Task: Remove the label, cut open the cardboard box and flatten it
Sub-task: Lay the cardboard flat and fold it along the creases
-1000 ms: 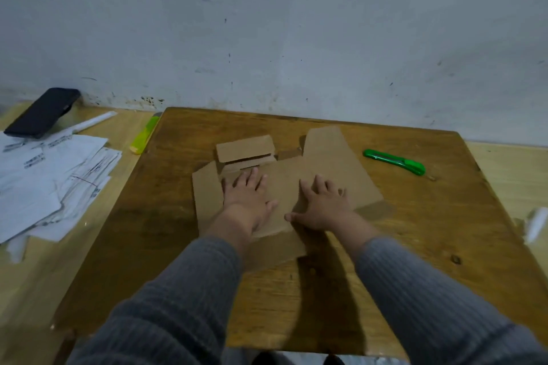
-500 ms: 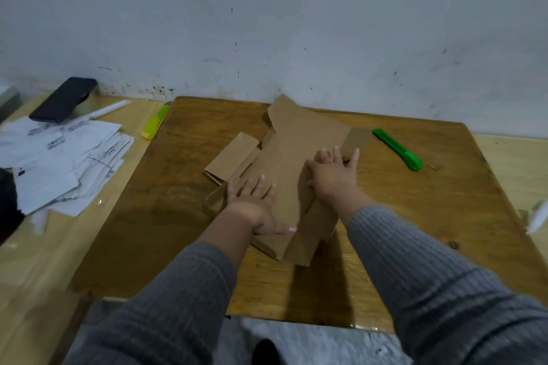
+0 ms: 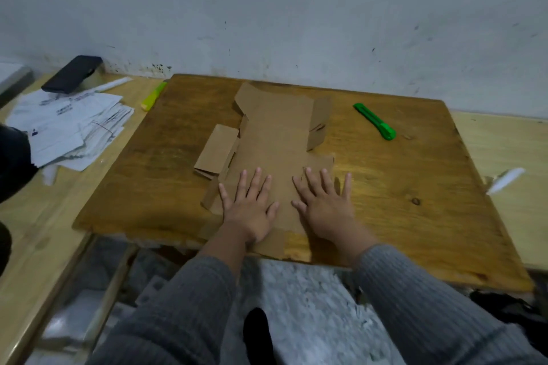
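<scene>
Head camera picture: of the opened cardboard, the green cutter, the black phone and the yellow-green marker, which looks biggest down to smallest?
1. Opened cardboard, by far.
2. Black phone.
3. Green cutter.
4. Yellow-green marker, partly hidden by the board edge.
Phone versus cutter is unsure.

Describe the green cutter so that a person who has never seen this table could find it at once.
Start at the dark wooden table against the white wall. On it lies the flattened cardboard box; look to the right of this, toward the far right part of the table. The green cutter lies there alone on bare wood, slim and bright green, unlike the yellow-green one beyond the table's left edge.
</scene>
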### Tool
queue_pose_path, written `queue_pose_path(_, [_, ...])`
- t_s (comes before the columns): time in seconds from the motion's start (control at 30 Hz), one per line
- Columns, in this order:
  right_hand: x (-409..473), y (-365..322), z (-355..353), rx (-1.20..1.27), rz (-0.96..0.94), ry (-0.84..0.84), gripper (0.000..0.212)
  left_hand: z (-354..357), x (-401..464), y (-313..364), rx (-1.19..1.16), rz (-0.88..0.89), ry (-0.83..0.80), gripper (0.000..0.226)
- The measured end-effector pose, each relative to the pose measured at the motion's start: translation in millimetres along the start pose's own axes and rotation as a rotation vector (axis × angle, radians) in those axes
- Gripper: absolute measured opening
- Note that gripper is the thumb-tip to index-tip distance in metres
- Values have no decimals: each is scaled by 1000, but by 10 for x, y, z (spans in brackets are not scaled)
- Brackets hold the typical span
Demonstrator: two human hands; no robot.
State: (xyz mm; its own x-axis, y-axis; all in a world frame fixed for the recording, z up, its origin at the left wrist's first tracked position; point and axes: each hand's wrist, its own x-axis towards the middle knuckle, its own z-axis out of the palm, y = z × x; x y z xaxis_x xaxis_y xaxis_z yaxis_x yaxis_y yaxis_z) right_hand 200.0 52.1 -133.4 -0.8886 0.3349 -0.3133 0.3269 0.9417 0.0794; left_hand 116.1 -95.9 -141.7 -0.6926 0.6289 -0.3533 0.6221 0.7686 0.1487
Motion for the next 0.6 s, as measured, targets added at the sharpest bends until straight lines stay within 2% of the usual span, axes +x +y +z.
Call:
queue_pose_path(0.07, [-23,153,38,2,2,-19,56,84,-107,-23,31,79,35,66])
queue_pose_path(0.17, [2,243,42,-4,10,-28,55,247,-270,-90,68,141,123,81])
queue_pose_path(0.33, [18,230,27,41,36,54,57,297,-349,-33,53,86,120,76])
queue_pose_path(0.5, [-183,177,154,549,254,245,77,233,-292,-50,69,71,93,76])
queue_pose_path(0.6, [-231,196,171,746,264,278,74,214,-234,-96,56,73,96,77])
